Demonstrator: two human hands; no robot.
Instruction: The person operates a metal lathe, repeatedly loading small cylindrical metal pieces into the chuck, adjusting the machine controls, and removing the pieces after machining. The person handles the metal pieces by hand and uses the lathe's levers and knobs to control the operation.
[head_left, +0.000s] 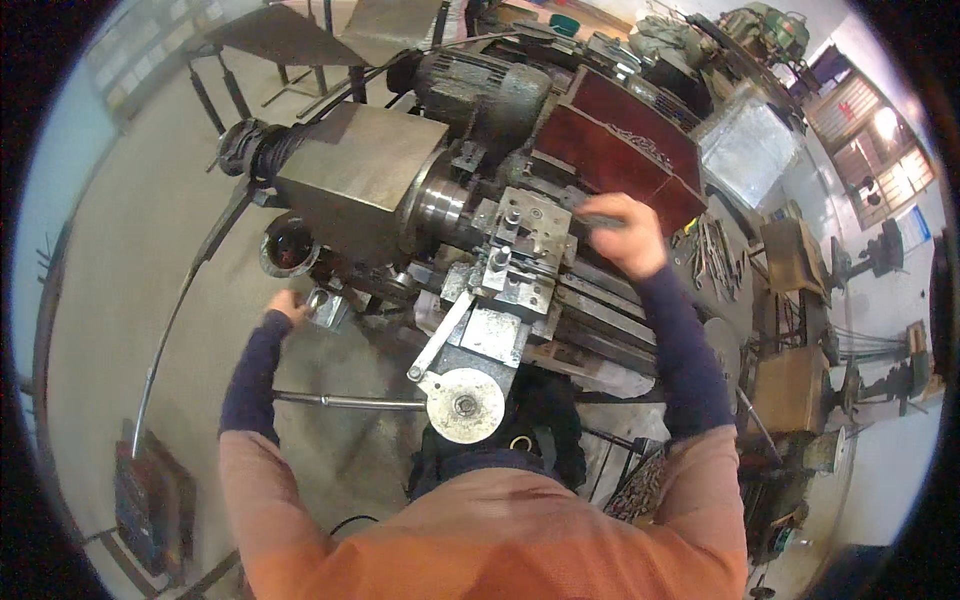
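A metal lathe stands before me, its chuck (442, 208) gripping a short bright end beside the tool post (505, 250). My left hand (288, 305) is low on the left, fingers curled beside a shiny metal fitting (325, 308); what it grips there is too small to make out. To the right of the tool post, my right hand (630, 238) is closed on a dark, short, bar-like piece (600, 219), slightly blurred, its kind unclear. Nearest my body are the round handwheel (465, 405) and a flat crank arm (441, 336).
The headstock cover (362, 145) and a ribbed motor (482, 90) lie beyond. A dark red tray (620, 135) with metal shavings is at the back. Several spanners (714, 258) lie on the right. A long curved rod (185, 300) rises at the left.
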